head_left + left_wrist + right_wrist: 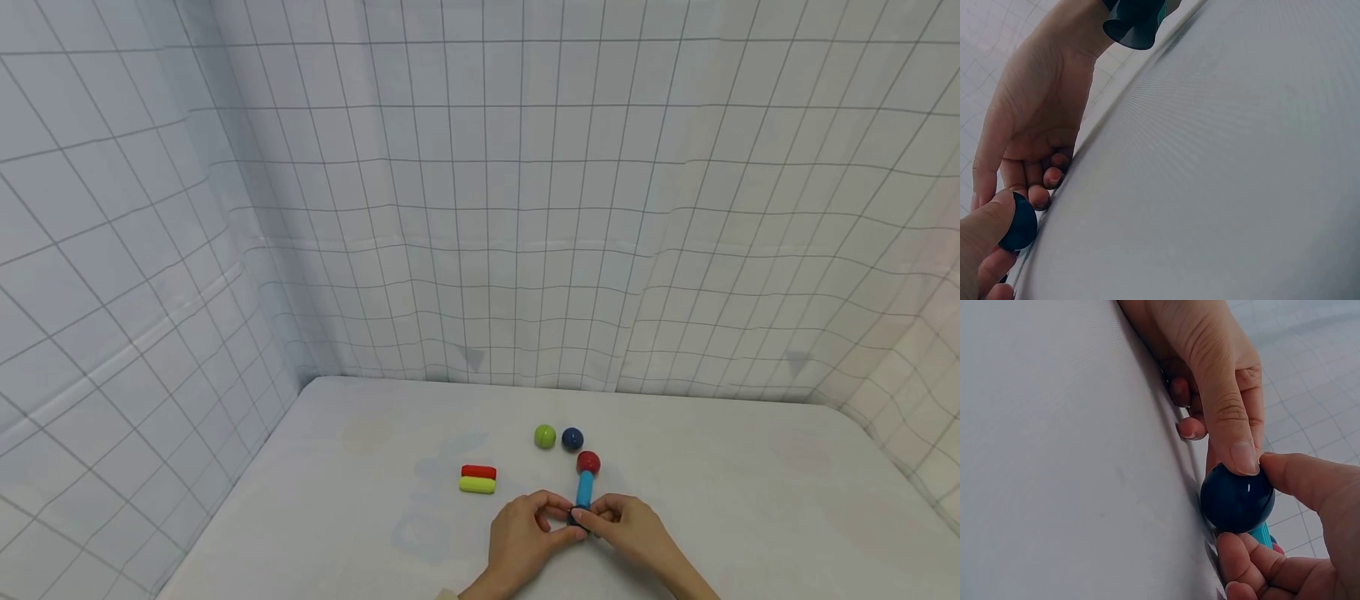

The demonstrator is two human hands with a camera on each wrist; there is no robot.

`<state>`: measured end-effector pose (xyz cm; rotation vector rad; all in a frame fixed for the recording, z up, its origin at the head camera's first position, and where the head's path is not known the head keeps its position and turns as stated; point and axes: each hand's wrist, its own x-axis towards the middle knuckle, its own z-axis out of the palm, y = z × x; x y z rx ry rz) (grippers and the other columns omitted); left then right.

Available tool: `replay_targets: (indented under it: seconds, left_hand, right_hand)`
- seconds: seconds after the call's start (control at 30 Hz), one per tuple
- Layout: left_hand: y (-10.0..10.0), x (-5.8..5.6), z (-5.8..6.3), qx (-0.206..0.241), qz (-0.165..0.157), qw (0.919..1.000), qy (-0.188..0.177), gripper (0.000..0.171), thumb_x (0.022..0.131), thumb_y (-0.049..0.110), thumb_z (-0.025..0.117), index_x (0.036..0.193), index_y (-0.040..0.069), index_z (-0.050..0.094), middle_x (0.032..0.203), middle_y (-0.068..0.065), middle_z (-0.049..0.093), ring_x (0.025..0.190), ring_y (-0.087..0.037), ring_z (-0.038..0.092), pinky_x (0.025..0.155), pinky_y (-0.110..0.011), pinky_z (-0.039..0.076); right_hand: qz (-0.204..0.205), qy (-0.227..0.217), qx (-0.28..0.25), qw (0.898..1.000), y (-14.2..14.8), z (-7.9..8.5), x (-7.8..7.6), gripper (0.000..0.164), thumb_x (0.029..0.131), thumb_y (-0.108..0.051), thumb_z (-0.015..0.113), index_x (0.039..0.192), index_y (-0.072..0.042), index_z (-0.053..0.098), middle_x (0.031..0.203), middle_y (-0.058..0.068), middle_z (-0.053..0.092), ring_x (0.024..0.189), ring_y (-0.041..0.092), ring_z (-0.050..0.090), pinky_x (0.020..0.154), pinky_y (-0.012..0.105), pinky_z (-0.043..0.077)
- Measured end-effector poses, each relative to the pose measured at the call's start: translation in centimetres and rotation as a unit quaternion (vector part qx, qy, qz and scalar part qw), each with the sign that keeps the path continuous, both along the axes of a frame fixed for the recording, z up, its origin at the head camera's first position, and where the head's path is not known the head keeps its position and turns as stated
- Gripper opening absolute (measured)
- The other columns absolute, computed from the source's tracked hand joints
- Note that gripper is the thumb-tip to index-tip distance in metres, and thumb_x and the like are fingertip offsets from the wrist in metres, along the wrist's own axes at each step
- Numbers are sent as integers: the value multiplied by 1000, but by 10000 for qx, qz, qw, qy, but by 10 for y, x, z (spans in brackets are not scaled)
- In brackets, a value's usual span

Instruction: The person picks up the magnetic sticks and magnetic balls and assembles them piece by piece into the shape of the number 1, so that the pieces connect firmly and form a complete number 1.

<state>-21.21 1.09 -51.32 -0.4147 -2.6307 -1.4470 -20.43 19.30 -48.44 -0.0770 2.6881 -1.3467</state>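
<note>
Both hands meet at a dark blue ball (1237,499) low over the white table. In the head view my left hand (521,537) pinches it from the left, thumb on the near side. My right hand (633,527) grips it from the right, with thumb and fingers on opposite sides in the right wrist view. A light blue rod (585,489) runs away from the ball, its near end at my fingers. At the rod's far end sits a red ball (588,462). Fingers hide part of the dark blue ball in the head view.
Beyond the red ball lie a green ball (545,436) and another dark blue ball (572,439). Left of the hands, a red rod (478,472) and a yellow-green rod (477,485) lie side by side on the white table (337,500). A white gridded curtain (517,208) hangs behind.
</note>
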Motion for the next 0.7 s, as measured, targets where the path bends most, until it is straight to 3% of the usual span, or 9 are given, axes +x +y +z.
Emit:
replay_targets:
  seconds: [0.23, 0.7]
  left_hand:
    - [0, 0, 1, -18, -6, 10000, -62, 37, 68, 55, 77, 92, 27, 71, 71, 24, 57, 58, 1, 40, 53, -22, 32]
    - [-10, -1, 7, 402, -190, 9988, -200, 31, 70, 43, 81, 92, 24, 70, 81, 19, 63, 64, -3, 48, 58, -22, 38]
  right_hand:
    - [-35, 29, 17, 10000, 1, -1, -2, 36, 85, -46, 66, 79, -11, 66, 60, -5, 51, 56, 10, 43, 49, 22, 30]
    - [-66, 67, 112, 9999, 2, -5, -5, 36, 83, -49, 67, 80, -12, 65, 61, -6, 53, 58, 10, 45, 51, 23, 32]
